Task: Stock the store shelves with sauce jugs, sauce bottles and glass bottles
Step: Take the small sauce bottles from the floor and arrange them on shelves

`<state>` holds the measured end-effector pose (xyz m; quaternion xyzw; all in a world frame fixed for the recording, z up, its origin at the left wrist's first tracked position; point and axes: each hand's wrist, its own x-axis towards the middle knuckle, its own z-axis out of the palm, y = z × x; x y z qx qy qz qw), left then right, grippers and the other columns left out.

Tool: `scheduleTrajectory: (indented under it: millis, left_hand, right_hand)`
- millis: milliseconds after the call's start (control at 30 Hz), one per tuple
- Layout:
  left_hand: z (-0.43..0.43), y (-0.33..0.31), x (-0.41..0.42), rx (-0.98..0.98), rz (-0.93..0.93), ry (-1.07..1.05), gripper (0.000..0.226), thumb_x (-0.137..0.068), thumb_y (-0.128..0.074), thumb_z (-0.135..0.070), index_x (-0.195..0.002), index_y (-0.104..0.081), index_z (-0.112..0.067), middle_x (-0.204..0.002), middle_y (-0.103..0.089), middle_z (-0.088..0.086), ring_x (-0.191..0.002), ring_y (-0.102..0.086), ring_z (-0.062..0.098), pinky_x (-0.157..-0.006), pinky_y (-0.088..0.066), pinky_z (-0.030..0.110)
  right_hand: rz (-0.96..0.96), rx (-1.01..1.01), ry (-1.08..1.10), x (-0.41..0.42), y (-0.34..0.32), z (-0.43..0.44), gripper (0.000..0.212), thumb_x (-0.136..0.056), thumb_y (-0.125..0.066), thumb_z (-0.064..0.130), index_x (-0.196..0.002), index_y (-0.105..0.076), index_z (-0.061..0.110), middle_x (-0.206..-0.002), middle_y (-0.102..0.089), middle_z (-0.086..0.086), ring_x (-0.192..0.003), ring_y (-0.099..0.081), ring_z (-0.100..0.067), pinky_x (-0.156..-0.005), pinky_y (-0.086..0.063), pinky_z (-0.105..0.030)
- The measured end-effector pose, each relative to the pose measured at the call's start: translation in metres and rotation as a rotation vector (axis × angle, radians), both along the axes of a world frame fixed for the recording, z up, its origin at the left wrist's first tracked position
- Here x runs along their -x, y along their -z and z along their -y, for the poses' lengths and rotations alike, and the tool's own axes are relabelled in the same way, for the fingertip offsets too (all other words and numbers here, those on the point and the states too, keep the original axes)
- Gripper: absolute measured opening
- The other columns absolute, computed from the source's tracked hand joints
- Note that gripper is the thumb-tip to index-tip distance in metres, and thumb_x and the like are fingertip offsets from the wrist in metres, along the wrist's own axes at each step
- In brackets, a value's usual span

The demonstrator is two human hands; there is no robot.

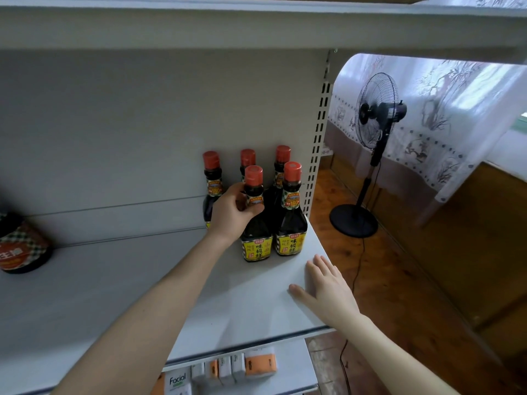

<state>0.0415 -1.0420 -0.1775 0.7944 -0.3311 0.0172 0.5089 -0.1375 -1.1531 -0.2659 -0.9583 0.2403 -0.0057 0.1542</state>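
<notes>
Several dark sauce bottles with red caps and yellow labels stand grouped at the right end of the white shelf (114,295). My left hand (232,212) is closed around the neck of the front-left sauce bottle (255,238), which stands upright on the shelf. Beside it on the right stands another front bottle (291,223). Three more stand behind, against the back panel; the leftmost (211,181) is partly hidden by my hand. My right hand (328,286) lies flat and open on the shelf's front right corner, holding nothing.
A large sauce jug (20,246) with a checked red label sits at the shelf's far left edge. An upper shelf (256,24) overhangs. Boxed goods (228,369) fill the shelf below. A black standing fan (373,155) and its cord are on the wooden floor to the right.
</notes>
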Motion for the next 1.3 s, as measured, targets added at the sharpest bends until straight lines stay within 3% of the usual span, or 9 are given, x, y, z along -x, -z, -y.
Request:
scheduleTrajectory:
  millis: [200, 400, 533, 833, 900, 967, 1067, 1200, 1300]
  left_hand:
    - [0.000, 0.001, 0.000, 0.005, -0.020, 0.003, 0.039, -0.077, -0.072, -0.014, -0.113, -0.057, -0.007, -0.092, -0.058, -0.003, -0.086, -0.053, 0.013, -0.067, -0.033, 0.012]
    - [-0.001, -0.003, 0.000, -0.031, -0.024, 0.021, 0.039, -0.078, -0.072, -0.015, -0.113, -0.056, -0.008, -0.090, -0.056, -0.003, -0.084, -0.052, 0.013, -0.059, -0.035, 0.006]
    - [-0.002, -0.002, 0.001, -0.027, -0.042, 0.014, 0.040, -0.079, -0.072, -0.016, -0.115, -0.056, -0.011, -0.093, -0.056, -0.004, -0.086, -0.052, 0.012, -0.068, -0.033, 0.011]
    - [-0.002, 0.005, 0.008, 0.026, -0.087, -0.016, 0.030, -0.081, -0.069, -0.020, -0.109, -0.061, -0.011, -0.100, -0.064, -0.002, -0.095, -0.059, 0.014, -0.075, -0.040, 0.017]
    - [-0.009, 0.006, 0.013, 0.021, -0.074, -0.011, 0.027, -0.082, -0.068, -0.022, -0.107, -0.063, -0.012, -0.100, -0.063, -0.004, -0.101, -0.059, 0.016, -0.074, -0.040, 0.012]
    - [-0.024, 0.010, 0.017, -0.054, -0.001, 0.003, 0.036, -0.084, -0.066, -0.024, -0.117, -0.060, -0.011, -0.115, -0.063, 0.000, -0.113, -0.055, 0.018, -0.080, -0.038, 0.006]
    - [-0.063, 0.023, 0.017, -0.342, 0.130, 0.000, 0.055, -0.088, -0.058, -0.040, -0.135, -0.045, -0.013, -0.145, -0.041, 0.006, -0.137, -0.033, 0.019, -0.106, -0.030, 0.025]
    - [-0.142, 0.037, 0.012, -0.692, 0.154, -0.048, 0.072, -0.089, -0.039, -0.059, -0.144, -0.027, -0.014, -0.155, -0.020, 0.004, -0.144, -0.013, 0.015, -0.115, -0.009, 0.033]
    - [-0.218, 0.042, 0.016, -0.710, 0.157, -0.176, 0.101, -0.065, -0.012, -0.074, -0.142, -0.033, -0.013, -0.153, -0.025, 0.007, -0.143, -0.019, 0.017, -0.115, -0.013, 0.036]
  right_hand:
    - [-0.013, -0.001, -0.002, -0.001, 0.002, 0.001, 0.107, -0.065, -0.010, 0.085, -0.145, -0.020, 0.014, -0.157, -0.010, -0.003, -0.145, -0.001, -0.018, -0.116, -0.004, -0.030]
    - [-0.016, 0.010, 0.009, -0.001, 0.004, 0.001, 0.101, -0.068, -0.012, 0.080, -0.145, -0.020, 0.015, -0.157, -0.010, -0.002, -0.145, -0.002, -0.018, -0.116, -0.005, -0.030]
    - [-0.023, 0.032, 0.002, -0.001, 0.004, 0.001, 0.105, -0.068, -0.013, 0.087, -0.144, -0.022, 0.015, -0.157, -0.011, -0.001, -0.145, -0.003, -0.018, -0.116, -0.006, -0.029]
    - [-0.006, 0.018, 0.022, -0.002, 0.006, 0.002, 0.130, -0.045, 0.019, 0.089, -0.144, -0.023, 0.015, -0.157, -0.012, -0.003, -0.145, -0.004, -0.019, -0.116, -0.008, -0.031]
    - [-0.021, 0.011, 0.023, -0.002, 0.006, 0.003, 0.121, -0.054, 0.010, 0.088, -0.144, -0.023, 0.015, -0.157, -0.012, -0.003, -0.145, -0.004, -0.019, -0.116, -0.008, -0.032]
    - [-0.029, 0.005, 0.017, -0.003, 0.003, 0.002, 0.096, -0.072, -0.015, 0.080, -0.142, -0.026, 0.015, -0.156, -0.014, -0.004, -0.144, -0.007, -0.020, -0.116, -0.009, -0.036]
    - [-0.040, 0.012, 0.012, -0.005, -0.003, -0.006, 0.079, -0.084, -0.033, 0.067, -0.144, -0.024, 0.016, -0.157, -0.012, -0.004, -0.145, -0.004, -0.019, -0.117, -0.006, -0.037]
    - [0.010, -0.016, -0.051, -0.018, -0.015, -0.044, 0.078, -0.086, -0.038, 0.064, -0.147, -0.021, 0.017, -0.157, -0.013, 0.000, -0.145, -0.007, -0.016, -0.117, -0.008, -0.032]
    - [0.051, -0.037, -0.168, -0.039, -0.025, -0.098, 0.091, -0.078, -0.031, 0.076, -0.145, -0.026, 0.015, -0.155, -0.019, -0.001, -0.144, -0.012, -0.016, -0.116, -0.012, -0.031]
